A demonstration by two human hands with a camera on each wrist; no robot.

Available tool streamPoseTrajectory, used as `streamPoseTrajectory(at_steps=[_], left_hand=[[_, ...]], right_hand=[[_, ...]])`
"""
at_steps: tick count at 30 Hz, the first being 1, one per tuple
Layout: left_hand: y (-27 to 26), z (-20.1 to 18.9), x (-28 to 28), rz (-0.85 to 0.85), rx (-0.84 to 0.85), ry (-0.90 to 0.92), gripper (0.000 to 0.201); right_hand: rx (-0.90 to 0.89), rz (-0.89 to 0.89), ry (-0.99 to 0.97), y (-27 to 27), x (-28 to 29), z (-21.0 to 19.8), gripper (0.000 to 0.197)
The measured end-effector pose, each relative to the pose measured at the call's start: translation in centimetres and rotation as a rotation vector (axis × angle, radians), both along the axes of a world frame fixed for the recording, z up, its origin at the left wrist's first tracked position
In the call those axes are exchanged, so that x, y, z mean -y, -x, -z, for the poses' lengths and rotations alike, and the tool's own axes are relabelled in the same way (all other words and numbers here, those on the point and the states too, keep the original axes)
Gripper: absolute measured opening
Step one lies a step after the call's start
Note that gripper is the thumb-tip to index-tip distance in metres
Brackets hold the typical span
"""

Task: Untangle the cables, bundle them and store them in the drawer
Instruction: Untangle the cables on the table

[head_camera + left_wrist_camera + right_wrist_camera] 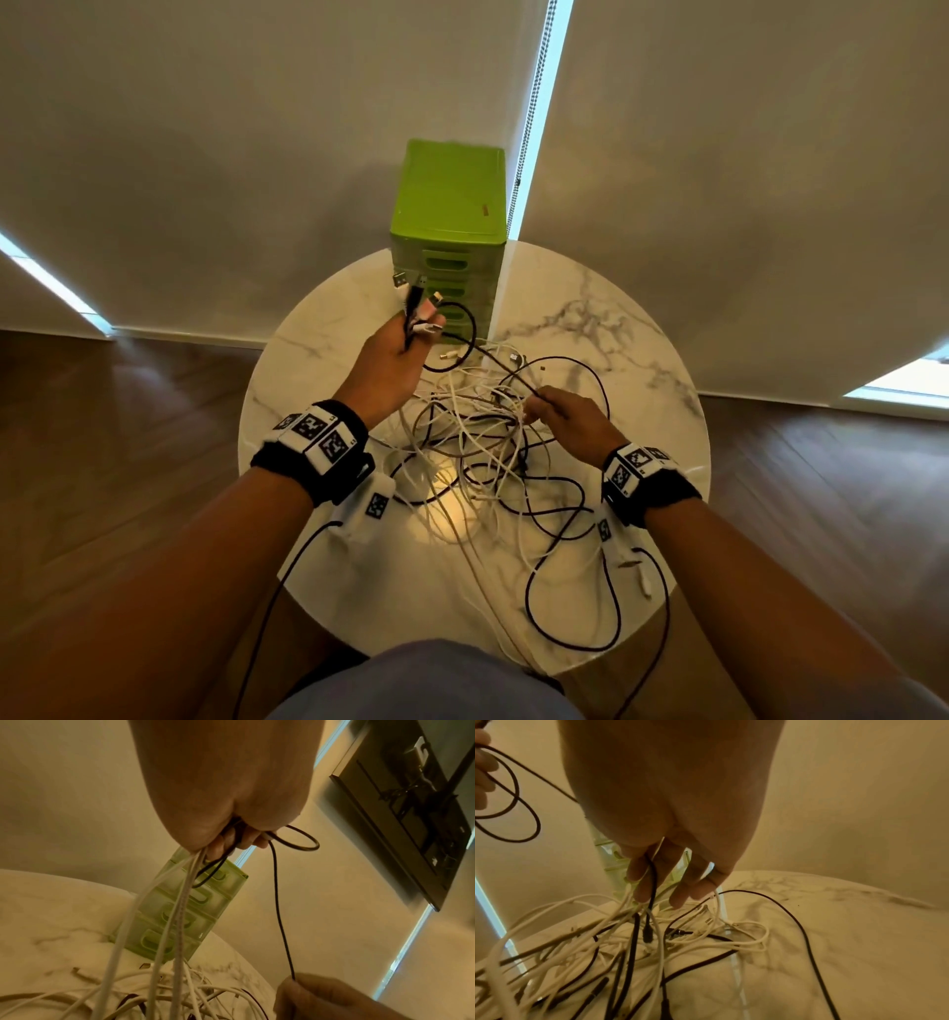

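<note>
A tangle of white and black cables [488, 442] lies in the middle of a round marble table [642, 360]. My left hand [418, 329] is raised over the table's far side and grips a bunch of cable ends [413, 293], plugs pointing up; white strands [180, 912] hang from it into the pile. A thin black cable [280, 912] loops out of that fist and runs taut to my right hand [539, 403], which pinches it just above the tangle. In the right wrist view the black cable [652, 882] passes between my right fingers [639, 888]. The green drawer unit [447, 221] stands behind, all drawers closed.
The drawer unit sits at the table's far edge against a pale blind [205, 128] with a bead chain [529, 128]. Black cable loops [575, 606] spill toward the near right rim. Wooden floor [102, 462] surrounds the table. My lap [426, 683] is at the near edge.
</note>
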State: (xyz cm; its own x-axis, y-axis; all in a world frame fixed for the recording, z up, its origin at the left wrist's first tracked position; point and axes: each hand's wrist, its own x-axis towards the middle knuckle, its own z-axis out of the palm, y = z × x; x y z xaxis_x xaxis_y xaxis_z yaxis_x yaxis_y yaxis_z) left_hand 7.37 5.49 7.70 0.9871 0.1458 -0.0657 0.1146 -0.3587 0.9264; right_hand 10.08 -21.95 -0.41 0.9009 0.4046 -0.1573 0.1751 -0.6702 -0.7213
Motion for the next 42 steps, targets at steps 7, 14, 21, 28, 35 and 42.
streamPoseTrajectory(at_steps=[7,14,21,28,35,42], left_hand=[[0.8,0.9,2.2,0.074,-0.015,-0.012,0.039],[0.9,-0.8,5.2,0.084,-0.012,0.214,0.046],[2.0,-1.1,8.8,0.288,-0.004,0.147,0.023],[3.3,-0.1,13.5,0.359,0.005,0.097,0.035],[5.3,0.4,17.8,0.527,-0.133,0.277,0.027],[7.1,2.0,20.3,0.621,-0.232,0.342,0.027]], right_hand=[[0.028,0.136,-0.395,0.1,-3.6,-6.0,0.032],[-0.13,-0.056,-0.096,0.9,-2.6,-7.3,0.035],[-0.292,0.206,-0.162,5.8,4.3,-6.1,0.018],[-0.308,0.411,-0.117,13.0,11.0,-4.4,0.018],[-0.485,0.437,0.141,20.9,15.7,0.5,0.022],[-0.397,0.445,0.416,24.8,14.4,4.0,0.058]])
